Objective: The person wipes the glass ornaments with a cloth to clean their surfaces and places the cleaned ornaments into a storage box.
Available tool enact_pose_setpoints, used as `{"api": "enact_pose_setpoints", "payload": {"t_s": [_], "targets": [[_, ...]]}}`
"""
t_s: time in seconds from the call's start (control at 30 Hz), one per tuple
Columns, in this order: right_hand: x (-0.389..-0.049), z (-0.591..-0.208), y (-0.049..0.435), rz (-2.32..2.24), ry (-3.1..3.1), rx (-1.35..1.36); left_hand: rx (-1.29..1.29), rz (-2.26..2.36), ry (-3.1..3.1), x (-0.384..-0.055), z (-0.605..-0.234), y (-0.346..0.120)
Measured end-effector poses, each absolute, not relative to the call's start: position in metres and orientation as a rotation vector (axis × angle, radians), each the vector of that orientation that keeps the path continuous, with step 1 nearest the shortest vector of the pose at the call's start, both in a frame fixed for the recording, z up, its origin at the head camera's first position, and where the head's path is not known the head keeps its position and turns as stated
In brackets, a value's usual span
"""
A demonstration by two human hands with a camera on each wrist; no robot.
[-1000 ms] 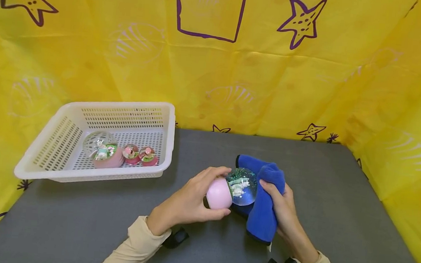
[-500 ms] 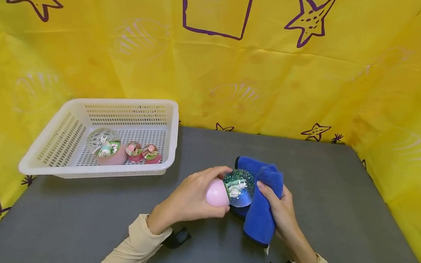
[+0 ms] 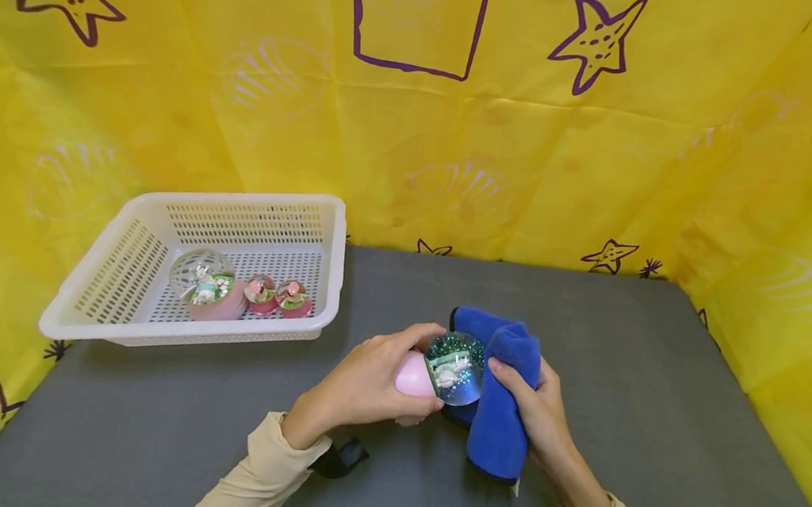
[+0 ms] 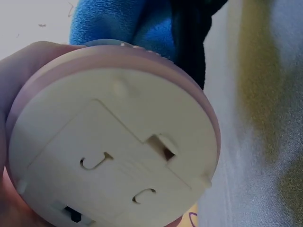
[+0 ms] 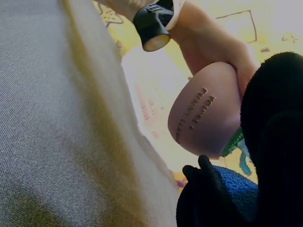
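Observation:
My left hand (image 3: 375,378) grips the pink base of a snow globe (image 3: 456,369), which lies tilted on its side above the table. Its clear dome, with a white figure and glitter inside, points right. In the left wrist view the base's pale underside (image 4: 113,146) shows a battery cover and a small switch. Raised lettering marks the pink base (image 5: 203,111) in the right wrist view. A blue cloth (image 3: 505,404) with black edging is held between the thumb and fingers of my right hand (image 3: 544,412). The cloth touches the dome's right side and passes behind it.
A white perforated basket (image 3: 85,332) stands at the left of the grey table (image 3: 624,398). Inside are a large pink snow globe (image 3: 210,290) lying tilted and two small red-based ones (image 3: 293,300). A yellow patterned cloth (image 3: 513,166) hangs behind and at both sides.
The snow globe has turned a little in my left hand, its dome tipping further down toward me. The cloth and right hand have shifted slightly left. The head view has moved slightly.

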State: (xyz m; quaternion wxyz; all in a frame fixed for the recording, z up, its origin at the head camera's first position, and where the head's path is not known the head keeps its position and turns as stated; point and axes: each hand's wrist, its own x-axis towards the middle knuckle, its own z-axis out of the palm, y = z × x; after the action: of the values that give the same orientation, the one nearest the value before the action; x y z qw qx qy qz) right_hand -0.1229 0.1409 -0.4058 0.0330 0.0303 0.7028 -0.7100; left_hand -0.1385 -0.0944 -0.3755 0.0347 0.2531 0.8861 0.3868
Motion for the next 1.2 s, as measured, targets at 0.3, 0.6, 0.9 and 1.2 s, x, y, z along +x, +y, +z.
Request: {"api": "enact_pose_setpoints", "payload": {"t_s": [0.3,0.6,0.9,1.2], "targets": [[-0.120,-0.408,0.139,-2.122,2.269,-0.018,0.847,1.144,2.725,-0.139,-0.378,-0.096],[-0.122,-0.405,0.142,-2.177,2.200,0.017,0.944,1.052,2.700,-0.137,-0.380,-0.094],[-0.122,-0.397,0.145,-2.274,1.987,0.058,0.997,0.983,2.808,-0.134,-0.382,-0.092],[-0.128,-0.389,0.157,-2.294,2.091,0.185,1.023,1.302,2.868,-0.135,-0.371,-0.101]]}}
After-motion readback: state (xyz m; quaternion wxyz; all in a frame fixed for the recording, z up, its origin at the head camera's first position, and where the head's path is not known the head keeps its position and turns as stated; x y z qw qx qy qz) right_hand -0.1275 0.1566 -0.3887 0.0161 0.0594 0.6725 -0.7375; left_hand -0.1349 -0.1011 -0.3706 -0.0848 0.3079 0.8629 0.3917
